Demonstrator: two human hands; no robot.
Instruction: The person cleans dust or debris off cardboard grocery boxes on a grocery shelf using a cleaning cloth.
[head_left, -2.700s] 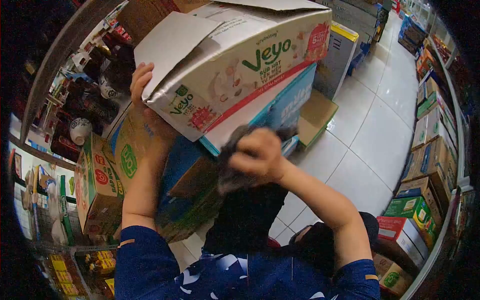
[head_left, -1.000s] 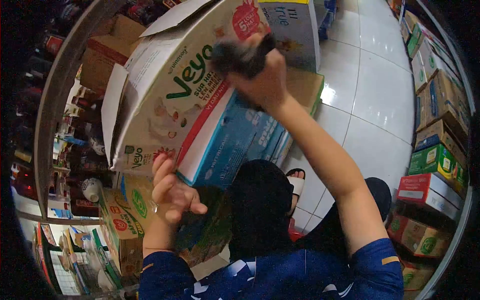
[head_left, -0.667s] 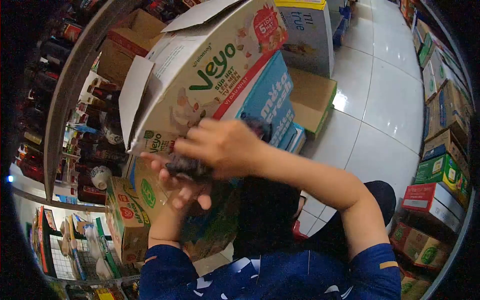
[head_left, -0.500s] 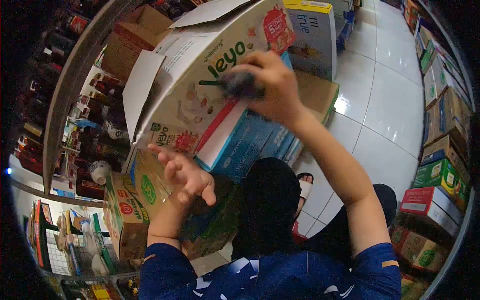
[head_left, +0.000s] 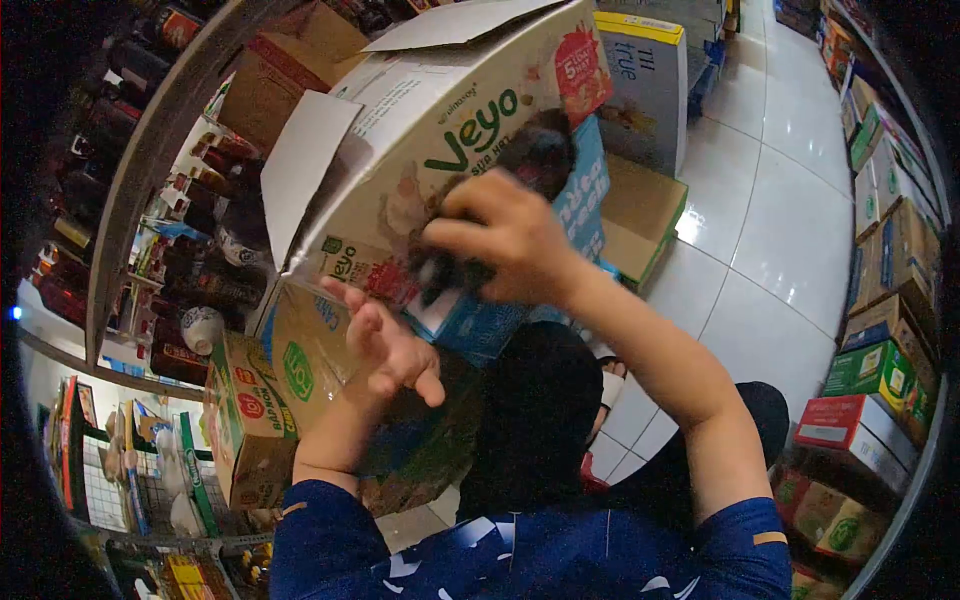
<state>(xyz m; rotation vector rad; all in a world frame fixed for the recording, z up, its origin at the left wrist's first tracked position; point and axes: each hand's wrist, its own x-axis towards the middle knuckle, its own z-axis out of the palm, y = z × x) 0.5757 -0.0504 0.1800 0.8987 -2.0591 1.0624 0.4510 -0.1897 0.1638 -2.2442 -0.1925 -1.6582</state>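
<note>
Cloth [head_left: 545,155], dark, bunched, in right fingers [head_left: 466,240]

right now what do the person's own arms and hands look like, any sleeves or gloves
The left hand and right hand are ungloved, and the forearms are bare. The short sleeves are navy blue, each with a small tan strip near its hem.

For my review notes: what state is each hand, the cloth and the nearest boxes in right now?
Left hand: empty, palm up, fingers spread.
Right hand: fingers curled on the cloth.
Dark cloth: bunched, blurred.
Veyo box: flaps not fully closed; contents hidden.
Blue box: partly covered; open or closed, cannot tell.
</note>
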